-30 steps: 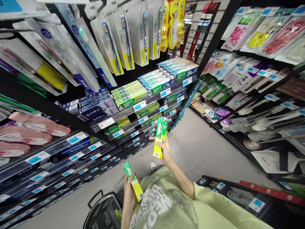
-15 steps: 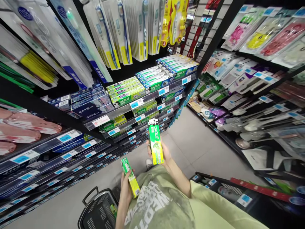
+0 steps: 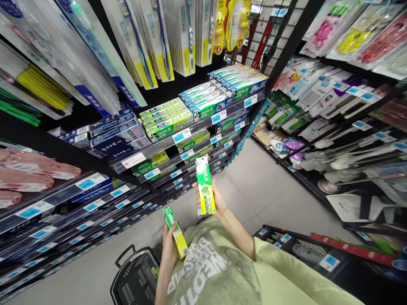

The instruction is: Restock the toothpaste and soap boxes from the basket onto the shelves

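My left hand (image 3: 169,245) is wrapped round a green and yellow toothpaste box (image 3: 179,243), low in front of my shirt. The thumb lies across its upper side. Farther forward, my right hand (image 3: 220,203) grips a second toothpaste box (image 3: 206,186), green, white and yellow with DARLIE lettering and a leaf picture. This box stands nearly upright in the view, and its broad printed face is turned up. Some fingers of the right hand are hidden behind it. The two boxes are apart.
Shelves ahead carry more toothpaste boxes (image 3: 171,123), above price tags (image 3: 182,135). Packaged toothbrushes (image 3: 140,55) hang overhead. A black shopping basket (image 3: 132,279) is at my lower left on the grey floor (image 3: 244,182). Another rack with packaged goods (image 3: 318,97) lines the right.
The box in my right hand has turned slightly and shifted a little left. My left hand still holds its box, now slightly farther right in view. The camera view has shifted slightly.
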Action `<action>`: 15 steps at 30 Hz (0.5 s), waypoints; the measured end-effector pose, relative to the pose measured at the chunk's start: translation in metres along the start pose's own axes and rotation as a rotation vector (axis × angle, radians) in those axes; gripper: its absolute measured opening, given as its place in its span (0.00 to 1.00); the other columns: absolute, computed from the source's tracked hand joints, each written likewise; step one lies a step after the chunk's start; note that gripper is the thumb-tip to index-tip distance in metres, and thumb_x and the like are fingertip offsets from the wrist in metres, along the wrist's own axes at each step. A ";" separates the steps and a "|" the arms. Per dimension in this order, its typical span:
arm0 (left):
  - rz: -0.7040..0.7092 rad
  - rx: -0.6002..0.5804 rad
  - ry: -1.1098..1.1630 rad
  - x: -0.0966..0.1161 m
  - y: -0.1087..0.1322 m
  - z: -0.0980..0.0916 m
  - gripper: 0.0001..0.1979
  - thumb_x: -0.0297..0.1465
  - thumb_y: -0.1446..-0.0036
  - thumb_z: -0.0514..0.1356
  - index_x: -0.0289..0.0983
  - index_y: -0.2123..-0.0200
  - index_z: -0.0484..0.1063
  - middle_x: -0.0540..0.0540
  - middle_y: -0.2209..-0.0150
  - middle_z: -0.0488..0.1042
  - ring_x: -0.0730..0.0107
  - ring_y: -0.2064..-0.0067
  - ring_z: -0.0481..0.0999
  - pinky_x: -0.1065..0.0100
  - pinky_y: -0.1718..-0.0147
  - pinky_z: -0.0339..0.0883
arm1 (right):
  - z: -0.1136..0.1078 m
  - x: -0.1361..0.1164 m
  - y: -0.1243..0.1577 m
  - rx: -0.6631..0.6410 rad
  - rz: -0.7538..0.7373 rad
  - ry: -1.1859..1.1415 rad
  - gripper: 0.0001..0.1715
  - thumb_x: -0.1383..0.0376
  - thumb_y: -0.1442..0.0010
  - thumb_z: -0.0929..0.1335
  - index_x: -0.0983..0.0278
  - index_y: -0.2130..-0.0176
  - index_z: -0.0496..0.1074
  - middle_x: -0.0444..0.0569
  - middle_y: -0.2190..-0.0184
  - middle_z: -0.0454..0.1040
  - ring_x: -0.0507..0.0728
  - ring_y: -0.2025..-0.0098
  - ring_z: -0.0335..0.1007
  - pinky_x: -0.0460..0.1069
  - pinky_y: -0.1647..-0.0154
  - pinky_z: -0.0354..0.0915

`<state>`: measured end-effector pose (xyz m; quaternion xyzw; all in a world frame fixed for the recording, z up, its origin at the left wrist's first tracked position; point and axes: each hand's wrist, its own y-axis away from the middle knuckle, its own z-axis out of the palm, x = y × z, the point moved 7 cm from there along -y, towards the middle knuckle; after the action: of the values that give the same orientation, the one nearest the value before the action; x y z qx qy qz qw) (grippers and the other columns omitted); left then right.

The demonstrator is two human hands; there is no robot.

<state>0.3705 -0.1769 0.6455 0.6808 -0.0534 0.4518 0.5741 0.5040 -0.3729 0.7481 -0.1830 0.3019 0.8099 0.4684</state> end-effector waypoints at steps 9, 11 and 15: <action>0.018 -0.026 0.045 0.000 -0.001 0.000 0.26 0.42 0.55 0.73 0.39 0.58 0.67 0.50 0.64 0.79 0.72 0.72 0.72 0.69 0.72 0.65 | -0.010 -0.008 -0.002 0.117 -0.168 -0.034 0.19 0.53 0.47 0.74 0.60 0.60 0.71 0.47 0.62 0.78 0.53 0.76 0.72 0.50 0.78 0.72; 0.024 -0.034 0.046 -0.001 -0.002 -0.001 0.26 0.42 0.55 0.73 0.40 0.57 0.68 0.50 0.64 0.79 0.71 0.72 0.72 0.69 0.73 0.64 | -0.015 -0.001 -0.007 0.136 -0.085 -0.055 0.23 0.46 0.44 0.72 0.62 0.62 0.72 0.49 0.65 0.78 0.54 0.75 0.73 0.49 0.80 0.71; 0.019 -0.029 0.044 -0.004 -0.004 -0.001 0.25 0.42 0.56 0.73 0.40 0.58 0.68 0.50 0.65 0.78 0.71 0.73 0.72 0.69 0.74 0.63 | -0.018 0.011 -0.011 0.105 0.041 -0.070 0.32 0.38 0.40 0.66 0.62 0.57 0.73 0.48 0.72 0.77 0.53 0.80 0.68 0.47 0.84 0.66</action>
<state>0.3697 -0.1766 0.6402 0.6616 -0.0536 0.4713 0.5808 0.5079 -0.3734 0.7248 -0.1234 0.3310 0.8083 0.4710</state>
